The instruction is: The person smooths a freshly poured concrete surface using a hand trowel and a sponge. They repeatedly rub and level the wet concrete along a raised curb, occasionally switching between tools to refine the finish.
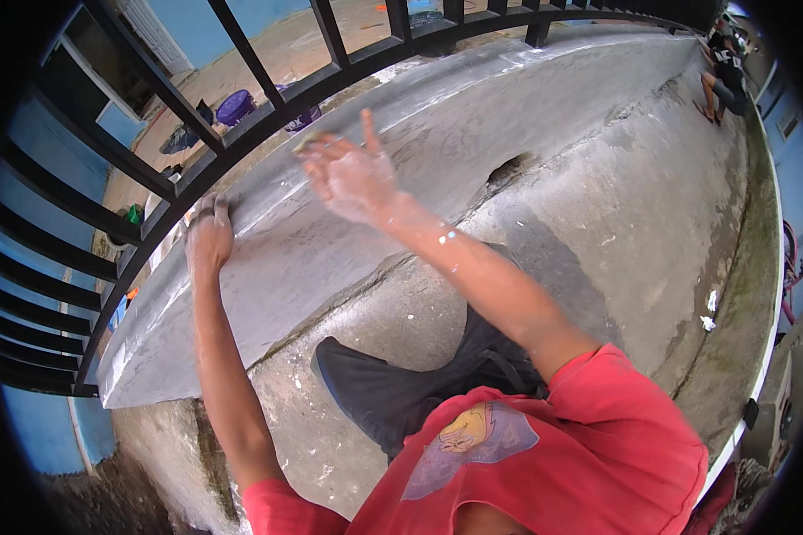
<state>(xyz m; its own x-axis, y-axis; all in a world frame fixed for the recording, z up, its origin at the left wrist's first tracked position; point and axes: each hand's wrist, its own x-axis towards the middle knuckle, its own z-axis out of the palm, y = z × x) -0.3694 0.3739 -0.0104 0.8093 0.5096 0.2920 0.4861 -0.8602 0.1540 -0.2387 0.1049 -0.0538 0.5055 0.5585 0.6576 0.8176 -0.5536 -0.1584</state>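
Observation:
My left hand (209, 230) is on the top edge of a grey plastered concrete ledge (517, 98), just inside the black metal railing (232, 134), with its fingers curled over the edge. My right hand (348, 178), coated in whitish residue and slightly blurred, is raised over the ledge near the railing. It holds a small yellowish pad (312, 141) in its fingers, with one finger sticking out; what the pad is made of is unclear. Below, my dark-trousered legs (393, 383) are bent on the rough concrete slope.
Beyond the railing are purple buckets (235, 107), a tiled floor and blue walls (40, 428). A dark hole (509, 169) breaks the ledge's base. A person in dark clothes (724, 76) crouches at the far right, beside a mossy strip (736, 267) along a white edge.

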